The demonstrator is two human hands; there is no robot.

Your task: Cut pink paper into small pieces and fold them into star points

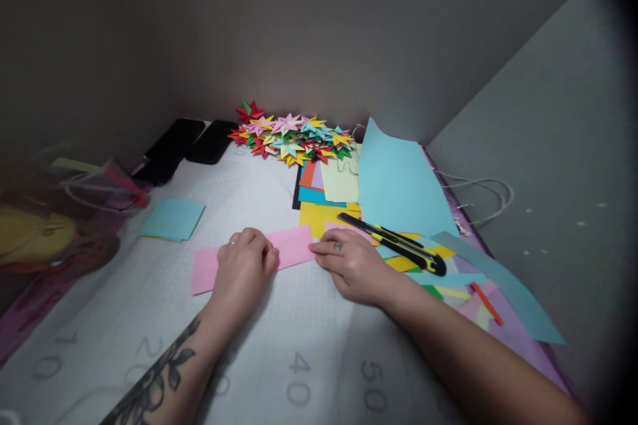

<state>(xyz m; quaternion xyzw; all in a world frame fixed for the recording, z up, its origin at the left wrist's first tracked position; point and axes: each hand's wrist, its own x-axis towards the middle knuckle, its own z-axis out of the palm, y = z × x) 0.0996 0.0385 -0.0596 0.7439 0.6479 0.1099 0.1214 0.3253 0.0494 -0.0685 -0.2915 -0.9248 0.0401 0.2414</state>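
Note:
A long folded strip of pink paper lies on the white gridded sheet in front of me. My left hand rests across its middle, fingers curled and pressed together on the paper. At the strip's right end, my right hand has its fingers together, with the fingertips on the corner; the thumb is mostly hidden. Close beyond the right hand, a yellow-and-black utility knife lies on cut paper strips. Another pink piece shows partly behind that hand.
Folded paper stars are heaped at the back. Coloured sheets and a large light-blue sheet lie to their right. A light-blue square stack sits left, with black flat objects behind. Scraps cover the right edge; a white cable loops beyond.

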